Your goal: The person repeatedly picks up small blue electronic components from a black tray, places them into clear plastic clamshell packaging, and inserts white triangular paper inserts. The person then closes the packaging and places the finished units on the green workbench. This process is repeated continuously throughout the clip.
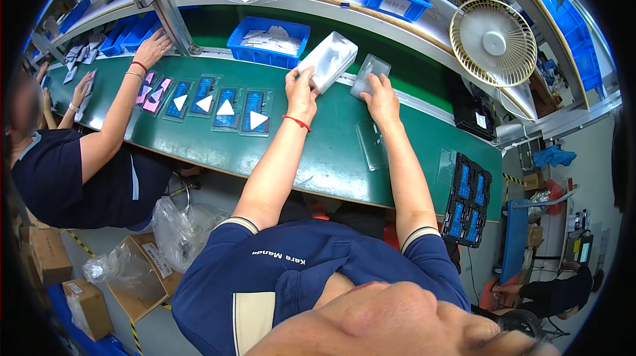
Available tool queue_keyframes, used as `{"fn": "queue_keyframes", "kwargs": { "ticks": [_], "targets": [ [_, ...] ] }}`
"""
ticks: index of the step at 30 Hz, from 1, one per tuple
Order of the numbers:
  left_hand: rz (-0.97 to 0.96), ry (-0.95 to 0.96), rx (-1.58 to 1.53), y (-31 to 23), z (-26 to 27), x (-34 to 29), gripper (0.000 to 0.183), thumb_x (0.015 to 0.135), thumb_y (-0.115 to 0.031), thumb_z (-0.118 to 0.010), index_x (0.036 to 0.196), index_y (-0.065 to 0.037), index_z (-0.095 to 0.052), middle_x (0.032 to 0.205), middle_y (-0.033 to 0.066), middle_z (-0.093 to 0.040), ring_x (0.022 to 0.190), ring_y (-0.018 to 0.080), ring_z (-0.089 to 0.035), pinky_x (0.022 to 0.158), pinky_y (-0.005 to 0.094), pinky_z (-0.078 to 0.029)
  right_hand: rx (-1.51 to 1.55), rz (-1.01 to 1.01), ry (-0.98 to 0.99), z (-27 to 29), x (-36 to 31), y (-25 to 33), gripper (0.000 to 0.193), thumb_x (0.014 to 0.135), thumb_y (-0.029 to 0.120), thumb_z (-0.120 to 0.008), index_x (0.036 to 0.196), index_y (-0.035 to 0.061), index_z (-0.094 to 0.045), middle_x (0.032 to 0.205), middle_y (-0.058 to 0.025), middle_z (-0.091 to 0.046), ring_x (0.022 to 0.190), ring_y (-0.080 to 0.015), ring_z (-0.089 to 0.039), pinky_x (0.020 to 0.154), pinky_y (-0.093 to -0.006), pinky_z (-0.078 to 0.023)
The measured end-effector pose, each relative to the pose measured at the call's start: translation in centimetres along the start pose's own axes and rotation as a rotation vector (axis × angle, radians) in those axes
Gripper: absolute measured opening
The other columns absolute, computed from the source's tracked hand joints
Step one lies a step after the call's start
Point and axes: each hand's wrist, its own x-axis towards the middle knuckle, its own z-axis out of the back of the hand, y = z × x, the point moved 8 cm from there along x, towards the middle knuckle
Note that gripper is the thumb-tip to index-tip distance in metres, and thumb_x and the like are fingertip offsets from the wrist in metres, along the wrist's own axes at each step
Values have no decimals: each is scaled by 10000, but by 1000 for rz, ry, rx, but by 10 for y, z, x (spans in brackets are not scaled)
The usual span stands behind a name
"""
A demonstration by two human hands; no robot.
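Head view. My left grip is closed on the near end of a clear plastic stack, tilted over the far half of the tabletop. My right grip is narrowed around the near end of a smaller clear stack, just to the right of the first. Whether the smaller stack bears on the tabletop or is lifted cannot be told.

Status, left of my arms: four clear trays stand in a row, each carrying a flat blue part with a white triangle on top. I judge these four filled and carded. Further left, beside a co-worker's arm, lie similar pieces bearing pink cards; I take these to be further along.

Status, between and right of my arms: a lone clear tray lies near my right forearm; no blue part or triangle shows in it. At the right end, a black tray holds four more blue parts without triangles. I judge these four not yet handled.

Supply: a blue bin beyond the row contains loose white slips. Remaining work, as judged from this layout: setting out clear trays, loading the four parts, and adding triangles. The count inside either stack cannot be read.
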Motion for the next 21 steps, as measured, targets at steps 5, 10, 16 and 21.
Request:
{"fn": "queue_keyframes", "kwargs": {
  "ticks": [5,10,16,21],
  "targets": [
    [-2,11,43,9,1,2,652,800,-159,-779,1263,-83,-326,1157,135,-517,1078,231,-527,814,439,-484,-47,-48,-47,-3,9,-45,502,788,104,-714,1268,160,-580,1347,-211,-522,1155,-379,-574,931,-453,-504],
    [-148,-73,456,17,15,11,672,776,-228,-820,1241,-60,-365,1193,169,-440,1005,230,-516,850,384,-476,-162,-2,-166,18,20,-13,398,783,202,-734,1154,82,-656,1206,-202,-600,1074,-391,-573,879,-453,-493],
    [-313,26,712,21,0,6,623,813,-154,-746,1376,-151,-479,1189,169,-423,882,201,-564,817,337,-503,204,-200,123,-17,51,55,918,689,718,-653,1075,-115,-656,1032,-318,-658,1014,-395,-658,884,-434,-516],
    [-360,-5,913,15,-7,1,568,829,-133,-735,1339,-108,-487,1181,189,-438,908,243,-555,830,326,-511,127,-307,238,-33,70,60,710,633,656,-748,757,-42,-716,834,-220,-703,819,-331,-705,717,-409,-560]
  ]
}}
